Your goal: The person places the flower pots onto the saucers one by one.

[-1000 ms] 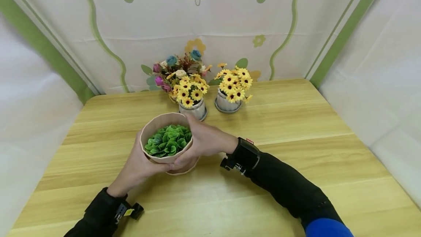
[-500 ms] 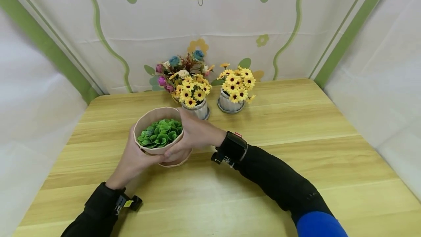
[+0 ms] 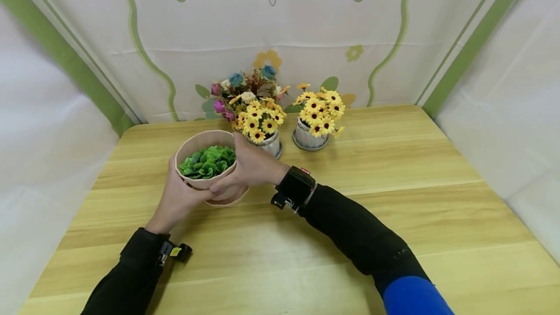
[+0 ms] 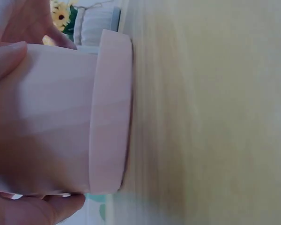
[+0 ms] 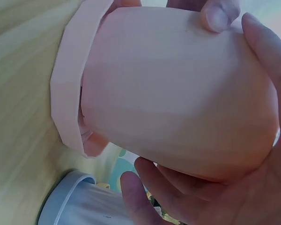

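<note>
Between my two hands is a pale pink faceted flower pot [image 3: 199, 141] with a green leafy plant [image 3: 207, 162] inside. My left hand [image 3: 175, 197] grips its left side, the thumb across the near wall. From the right, my right hand [image 3: 251, 163] curls round the far and right side, its thumb meeting the left thumb at the front. Under the pot is a matching pink saucer [image 4: 111, 112], close over the wooden tabletop [image 4: 206, 112]. In the right wrist view the pot wall [image 5: 178, 89] leans slightly in the saucer [image 5: 65, 89], a narrow gap showing at one side.
Just behind the right hand stands a ribbed grey-white pot [image 3: 272, 146] of yellow daisies [image 3: 262, 121]. To its right is a similar daisy pot [image 3: 310, 135] on a grey saucer. Mixed artificial flowers [image 3: 236, 81] stand at the back, before a printed white curtain [image 3: 297, 18].
Both hands have carried the pot and its saucer leftward and farther back on the table, left of the daisy pot. The grip looks the same. The head view has shifted slightly.
</note>
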Tool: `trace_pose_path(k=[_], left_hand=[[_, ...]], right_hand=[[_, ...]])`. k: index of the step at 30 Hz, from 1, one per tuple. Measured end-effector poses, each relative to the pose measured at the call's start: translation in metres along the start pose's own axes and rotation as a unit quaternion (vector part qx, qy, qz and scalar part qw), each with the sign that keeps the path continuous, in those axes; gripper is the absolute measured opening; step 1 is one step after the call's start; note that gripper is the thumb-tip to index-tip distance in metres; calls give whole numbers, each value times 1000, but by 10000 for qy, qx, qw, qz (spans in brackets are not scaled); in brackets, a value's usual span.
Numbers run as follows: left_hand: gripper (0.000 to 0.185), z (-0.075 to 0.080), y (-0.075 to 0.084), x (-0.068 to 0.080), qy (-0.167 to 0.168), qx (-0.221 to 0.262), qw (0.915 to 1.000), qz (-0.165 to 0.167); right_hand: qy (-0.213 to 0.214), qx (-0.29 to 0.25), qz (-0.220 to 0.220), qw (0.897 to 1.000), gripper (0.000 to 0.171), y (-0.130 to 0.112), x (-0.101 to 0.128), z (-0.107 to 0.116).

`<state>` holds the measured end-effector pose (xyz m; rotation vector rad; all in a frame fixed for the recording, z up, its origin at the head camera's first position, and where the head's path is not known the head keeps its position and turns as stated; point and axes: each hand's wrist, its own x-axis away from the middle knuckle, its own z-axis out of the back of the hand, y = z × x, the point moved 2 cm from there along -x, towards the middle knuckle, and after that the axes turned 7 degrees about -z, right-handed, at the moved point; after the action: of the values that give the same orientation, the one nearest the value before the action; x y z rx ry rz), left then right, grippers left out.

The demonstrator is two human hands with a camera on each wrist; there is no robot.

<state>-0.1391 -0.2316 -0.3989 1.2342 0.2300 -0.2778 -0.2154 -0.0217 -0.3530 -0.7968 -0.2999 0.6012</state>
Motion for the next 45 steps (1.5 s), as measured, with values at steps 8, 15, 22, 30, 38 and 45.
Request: trace_pose_path(k=[8,15,22,30,38,45], left_hand=[[114,3,-5,-14,203,74,9997,-83],[116,7,-7,-28,269,-7,9996,-2],[119,14,-10,-40,351,-122,9992,128],[119,20,-17,-55,251,-191,9993,195],[119,22,-22,-63,97,-147,9992,349],[119,24,-20,-57,-45,-443,9977,502]], right_hand=[[73,-181,14,9998,133,-5,-13,1],[144,-161,-170,9996,141,-8,-23,4],[187,-57,-384,9991,144,-12,-36,5],[150,245,-737,9969,148,-14,-46,8],[228,186,-893,9956,144,-12,-51,10],[312,-285,-728,9964,138,-4,-47,3]])
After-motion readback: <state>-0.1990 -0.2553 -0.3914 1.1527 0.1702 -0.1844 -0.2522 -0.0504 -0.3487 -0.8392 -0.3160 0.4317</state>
